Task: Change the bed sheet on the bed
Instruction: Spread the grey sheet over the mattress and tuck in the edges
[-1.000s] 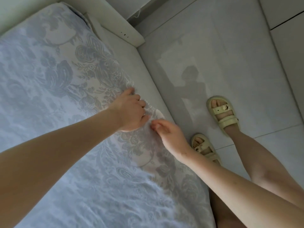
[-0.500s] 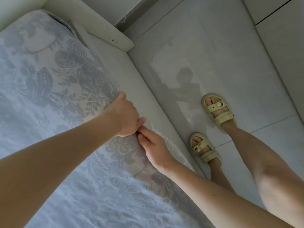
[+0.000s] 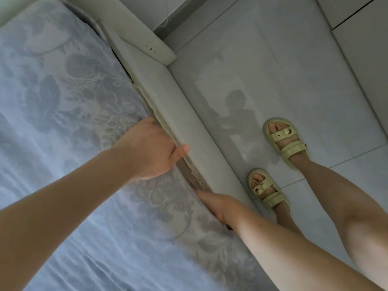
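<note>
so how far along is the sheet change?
Done: the floral sheet lies spread and fairly flat up to the near edge. In hand: left hand and right hand have their fingers at the gap beside the bed frame, apparently tucking the sheet's edge in. Left: probably the rest of this edge. The other sides are out of view.

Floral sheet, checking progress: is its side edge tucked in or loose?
Tucked in: floral sheet drops inside bed frame where left hand and right hand press.

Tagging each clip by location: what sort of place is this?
Most likely a home bedroom: a floral sheet spread flat over a mattress, a padded cream bed frame alongside it, and a tiled floor where the person stands in sandals.
</note>
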